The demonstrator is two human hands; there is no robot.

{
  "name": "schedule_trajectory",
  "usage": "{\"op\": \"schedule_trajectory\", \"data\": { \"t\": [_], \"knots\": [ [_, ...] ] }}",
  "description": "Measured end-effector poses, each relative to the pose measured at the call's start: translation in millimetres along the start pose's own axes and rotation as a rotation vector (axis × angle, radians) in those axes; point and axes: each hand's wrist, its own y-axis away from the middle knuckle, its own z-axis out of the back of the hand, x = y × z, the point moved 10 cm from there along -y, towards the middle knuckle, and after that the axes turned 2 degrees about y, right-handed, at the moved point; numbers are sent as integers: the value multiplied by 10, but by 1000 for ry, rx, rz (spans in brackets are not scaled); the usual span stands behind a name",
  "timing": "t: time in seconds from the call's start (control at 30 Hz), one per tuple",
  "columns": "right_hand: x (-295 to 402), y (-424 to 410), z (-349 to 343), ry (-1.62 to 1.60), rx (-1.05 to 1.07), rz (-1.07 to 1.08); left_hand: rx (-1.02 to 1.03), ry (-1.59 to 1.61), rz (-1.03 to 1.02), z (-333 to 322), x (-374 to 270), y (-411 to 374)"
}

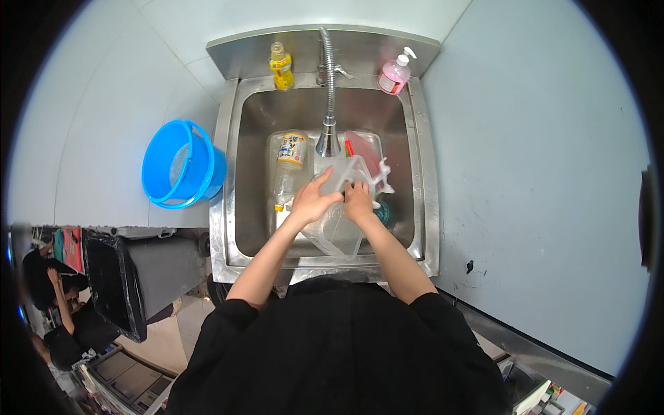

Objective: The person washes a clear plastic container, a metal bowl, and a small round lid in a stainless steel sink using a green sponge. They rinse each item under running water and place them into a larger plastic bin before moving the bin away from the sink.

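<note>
My left hand (311,201) holds a translucent plastic container (336,236) inside the steel sink (241,155), its index finger and thumb spread along the wall. My right hand (359,201) bends its fingers into the same container, and a small dark patch shows by the fingertips. Whether those fingers grip anything cannot be made out. Just above both hands hangs the head of a spring-hose faucet (328,142). A clear plastic bottle (291,150) with a printed label and yellow cap lies left of my hands. To the right are a pinkish-red plastic piece (364,150), crumpled white material (385,179) and a teal object (383,212), partly hidden.
On the sink's back ledge stand a yellow-labelled bottle (281,70) and a pink soap pump bottle (395,75). A blue bucket (215,168) is left of the sink. A lined bin (116,282) stands lower left, with another person (65,311) beyond. A pale panel (529,155) bounds the right side.
</note>
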Motion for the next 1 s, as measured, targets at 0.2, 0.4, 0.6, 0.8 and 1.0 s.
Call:
{"op": "schedule_trajectory", "data": {
  "t": [0.2,0.4,0.6,0.8,1.0],
  "knots": [
    [-153,411,244,-820,348,104,-121,-180,-153,-179,-73,-591],
    [-1034,1094,1221,-1125,-350,-266,-245,193,46,-351,286,-1546],
    [-1331,1932,1102,-1035,-340,-494,-487,289,248,-932,1121,-1362],
    [-1474,2237,814,-1232,-337,-699,-278,30,450,-1844,1919,-974],
    [-1514,2226,911,-1218,-343,-660,-66,-386,523,-2391,1946,-1078]
  ]
}}
